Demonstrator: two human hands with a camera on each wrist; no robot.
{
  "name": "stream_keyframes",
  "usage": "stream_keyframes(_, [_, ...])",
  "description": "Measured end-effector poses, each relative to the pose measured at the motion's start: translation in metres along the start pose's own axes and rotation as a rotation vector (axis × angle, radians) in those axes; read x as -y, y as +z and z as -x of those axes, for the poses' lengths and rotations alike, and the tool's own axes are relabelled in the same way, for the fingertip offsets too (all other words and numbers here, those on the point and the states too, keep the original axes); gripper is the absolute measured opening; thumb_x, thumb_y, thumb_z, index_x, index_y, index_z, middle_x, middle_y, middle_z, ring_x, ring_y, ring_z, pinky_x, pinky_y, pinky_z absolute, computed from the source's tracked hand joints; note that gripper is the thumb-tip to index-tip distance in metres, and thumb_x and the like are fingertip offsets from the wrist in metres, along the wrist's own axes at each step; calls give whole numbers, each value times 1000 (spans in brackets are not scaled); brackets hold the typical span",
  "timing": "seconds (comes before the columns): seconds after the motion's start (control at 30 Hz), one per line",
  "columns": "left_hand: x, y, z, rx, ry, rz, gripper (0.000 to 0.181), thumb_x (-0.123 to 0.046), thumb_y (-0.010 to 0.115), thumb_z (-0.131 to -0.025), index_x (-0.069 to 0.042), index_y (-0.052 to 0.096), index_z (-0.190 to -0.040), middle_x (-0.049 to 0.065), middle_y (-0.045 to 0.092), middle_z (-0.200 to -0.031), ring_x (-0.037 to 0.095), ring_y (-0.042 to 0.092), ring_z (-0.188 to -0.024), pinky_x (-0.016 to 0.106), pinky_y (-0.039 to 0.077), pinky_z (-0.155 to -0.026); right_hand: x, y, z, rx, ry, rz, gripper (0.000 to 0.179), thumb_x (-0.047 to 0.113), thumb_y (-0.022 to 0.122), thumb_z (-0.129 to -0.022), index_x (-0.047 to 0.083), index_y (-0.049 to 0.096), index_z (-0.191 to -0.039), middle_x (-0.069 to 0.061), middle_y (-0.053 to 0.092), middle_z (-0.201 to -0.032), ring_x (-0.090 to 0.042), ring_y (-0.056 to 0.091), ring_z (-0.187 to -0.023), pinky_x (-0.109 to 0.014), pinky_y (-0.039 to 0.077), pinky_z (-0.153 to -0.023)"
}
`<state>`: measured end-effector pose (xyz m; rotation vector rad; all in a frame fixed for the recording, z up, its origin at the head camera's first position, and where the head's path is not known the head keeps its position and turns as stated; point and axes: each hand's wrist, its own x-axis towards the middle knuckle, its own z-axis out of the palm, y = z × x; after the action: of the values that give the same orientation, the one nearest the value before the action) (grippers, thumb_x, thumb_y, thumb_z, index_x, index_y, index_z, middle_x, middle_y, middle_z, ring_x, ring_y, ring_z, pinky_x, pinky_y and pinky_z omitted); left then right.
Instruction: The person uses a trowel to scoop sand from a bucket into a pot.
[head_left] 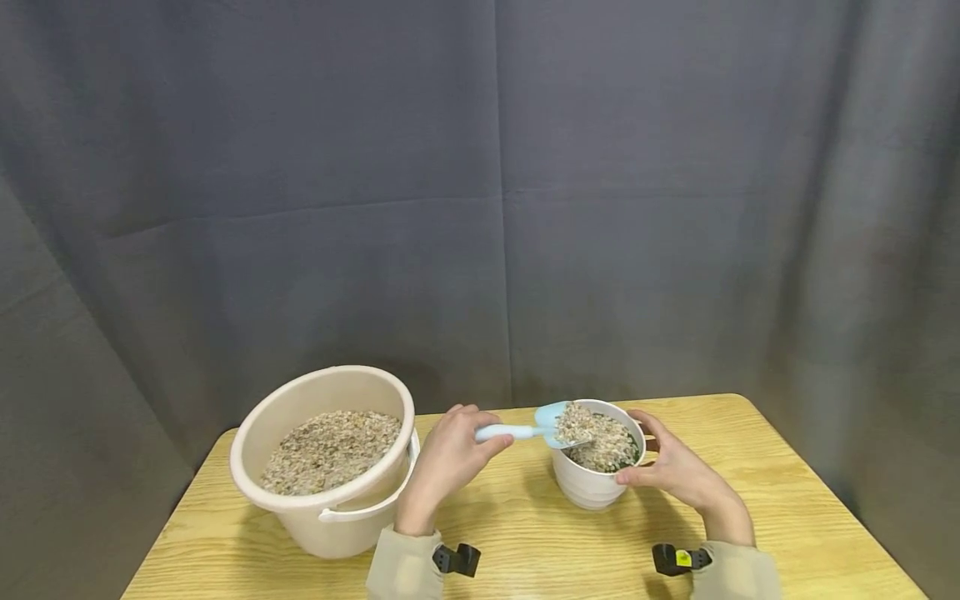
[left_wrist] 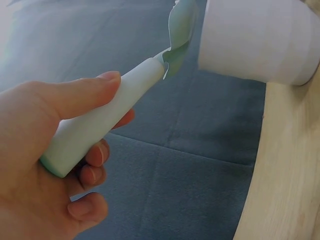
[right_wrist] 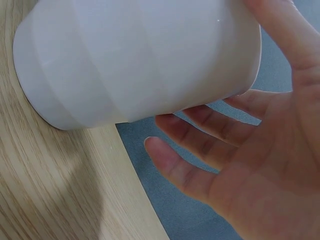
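Observation:
My left hand [head_left: 450,454] grips the pale handle of a light-blue garden trowel [head_left: 517,431], thumb along the top in the left wrist view. The trowel's blade is over the left rim of a white ribbed pot [head_left: 588,493], with small tan pebbles [head_left: 573,423] on it. More pebbles lie inside the pot, and something dark green shows along its inner right edge. With thumb at the front and fingers behind, my right hand [head_left: 675,471] holds the pot's right side near the rim. The pot [right_wrist: 140,60] stands upright on the table.
A large cream bucket [head_left: 322,529] stands tilted-looking at the left of the wooden table [head_left: 517,550], partly filled with pebbles [head_left: 330,450]. Its handle [head_left: 375,507] hangs down on the right side. A dark grey curtain [head_left: 375,208] hangs behind the table.

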<state>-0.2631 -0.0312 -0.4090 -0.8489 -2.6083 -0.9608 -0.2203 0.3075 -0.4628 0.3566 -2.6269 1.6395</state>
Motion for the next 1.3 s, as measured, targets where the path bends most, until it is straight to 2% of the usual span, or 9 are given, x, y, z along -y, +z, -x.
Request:
stream_keyframes(0.13, [1,3,-4,16,20,-16,17,-34,74,-87,-17,76,-92,-10,55,-76,12,48,-73,29,41,-65,0,3,-1,-3,6,-6,96,9,87,-72,-2,28,-147,-26,39,-139,-44,46,-117,-42,47,-83])
stream_keyframes(0.33, [0,8,-18,54,74,-80,19,-36,73,-88,-17,76,-91,-11,60,-78,11,52,-76,31,44,-70,-1,4,0,-11,20,-3,95,10,86,-72,-2,28,-147,-26,39,-140,-45,45,-118,-42,47,-83])
stream_keyframes(0.5, [-5,8,-32,99,103,-133,19,-35,73,-87,-17,76,-87,-12,57,-71,12,52,-71,30,43,-64,-2,5,-2,-6,16,-2,96,11,86,-73,-1,27,-147,-26,38,-140,-44,46,-117,-41,48,-82])
stream_keyframes(0.7, [-18,4,-50,186,81,-180,19,-38,71,-88,-19,74,-86,-10,53,-65,11,48,-65,28,40,-54,-2,4,-2,-5,22,-13,96,10,86,-73,-1,27,-148,-28,38,-138,-45,45,-117,-42,48,-81])
stream_keyframes(0.83, [-26,1,-60,222,70,-196,18,-37,71,-88,-20,73,-86,-10,53,-65,11,48,-61,27,39,-51,-1,3,-1,-4,25,-14,96,10,85,-73,-1,26,-148,-28,37,-139,-46,45,-117,-42,48,-81])
stream_keyframes(1.1, [-38,-2,-70,267,92,-256,18,-37,70,-88,-21,72,-81,-10,58,-69,11,52,-63,28,43,-54,3,3,-2,6,39,-17,96,11,84,-75,-2,25,-148,-28,35,-142,-46,43,-120,-39,48,-83])
stream_keyframes(1.3, [-53,-6,-79,294,137,-352,22,-36,69,-89,-21,67,-73,-9,56,-68,10,49,-62,29,40,-51,0,2,-1,0,33,-14,94,11,84,-75,0,27,-148,-26,36,-142,-46,43,-120,-41,47,-83])
